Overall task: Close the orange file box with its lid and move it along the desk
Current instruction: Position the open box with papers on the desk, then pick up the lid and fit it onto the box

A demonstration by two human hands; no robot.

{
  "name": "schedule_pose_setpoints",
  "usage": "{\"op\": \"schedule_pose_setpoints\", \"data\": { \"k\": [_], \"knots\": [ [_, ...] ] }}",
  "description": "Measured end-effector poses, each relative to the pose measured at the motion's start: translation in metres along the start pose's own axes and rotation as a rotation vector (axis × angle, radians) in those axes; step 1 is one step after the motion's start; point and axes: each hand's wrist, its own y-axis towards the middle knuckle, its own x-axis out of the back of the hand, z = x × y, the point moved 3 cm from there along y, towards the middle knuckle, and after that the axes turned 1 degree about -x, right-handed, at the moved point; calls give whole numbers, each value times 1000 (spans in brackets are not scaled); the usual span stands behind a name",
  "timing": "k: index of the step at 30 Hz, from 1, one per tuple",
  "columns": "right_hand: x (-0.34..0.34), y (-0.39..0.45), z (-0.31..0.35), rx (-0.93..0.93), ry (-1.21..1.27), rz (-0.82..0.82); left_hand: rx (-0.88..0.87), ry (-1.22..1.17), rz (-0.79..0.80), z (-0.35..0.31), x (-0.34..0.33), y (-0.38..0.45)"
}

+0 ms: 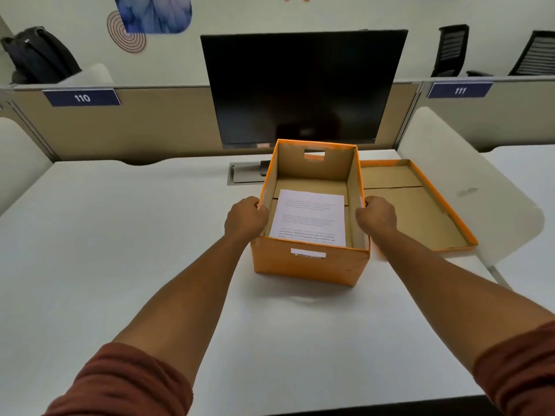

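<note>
The orange file box (pixel 310 264) stands open on the white desk (pixel 120 235), in front of the monitor. A printed sheet of paper (pixel 309 217) lies flat on its bottom. My left hand (pixel 246 219) grips the top edge of the box's left wall. My right hand (pixel 377 217) grips the top edge of the right wall. The orange lid (pixel 417 205) lies upside down on the desk just to the right of the box, its brown inside facing up.
A dark monitor (pixel 303 85) stands right behind the box, with a cable tray (pixel 243 174) at its foot. A white divider panel (pixel 468 181) rises at the right of the lid. Partition walls labelled 110 and 111 close the back.
</note>
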Motion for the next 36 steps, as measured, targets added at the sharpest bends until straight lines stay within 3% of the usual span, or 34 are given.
{"op": "schedule_pose_setpoints", "data": {
  "k": [7, 14, 25, 30, 33, 36],
  "knots": [
    [1, -24, 8, 135, 61, -21, -5, -200, -39, 31, 31, -12],
    [-18, -56, 31, 236, 103, -9, -39, -120, -203, 62, 59, -40],
    [-50, -90, 48, 269, 144, 9, -5, -46, -260, 104, 78, -63],
    [-52, -88, 42, 245, 136, 46, -39, 6, -322, 98, 81, -62],
    [-45, -83, 41, 252, 132, 52, -124, -14, -417, 80, 87, -58],
    [-33, -73, 35, 278, 117, 30, -241, -4, -391, 47, 84, -47]
  ]
}}
